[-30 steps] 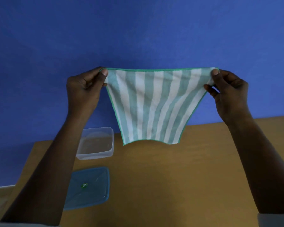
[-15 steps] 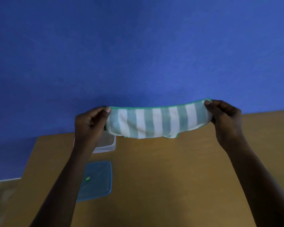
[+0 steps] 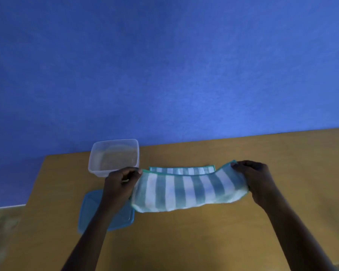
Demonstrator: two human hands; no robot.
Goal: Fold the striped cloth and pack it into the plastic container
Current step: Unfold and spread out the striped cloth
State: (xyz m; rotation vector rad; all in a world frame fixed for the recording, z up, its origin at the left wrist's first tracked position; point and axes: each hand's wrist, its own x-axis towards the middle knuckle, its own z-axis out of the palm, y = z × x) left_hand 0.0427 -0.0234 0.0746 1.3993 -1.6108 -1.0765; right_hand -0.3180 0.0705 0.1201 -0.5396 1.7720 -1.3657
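The teal-and-white striped cloth (image 3: 186,189) lies doubled over on the wooden table (image 3: 204,241), its upper layer folded toward me and its far edge showing behind. My left hand (image 3: 120,185) pinches the cloth's left top corner. My right hand (image 3: 256,181) pinches the right top corner. The clear plastic container (image 3: 114,156) stands with no lid on at the table's back left, just beyond my left hand, with nothing visible inside.
A blue lid (image 3: 92,210) lies flat on the table under my left forearm, in front of the container. A blue wall (image 3: 164,65) rises right behind the table's far edge. The table's left edge runs close to the lid.
Both hands have come down from chest height with the cloth. It hung full length a second ago; now it rests folded over on the table.
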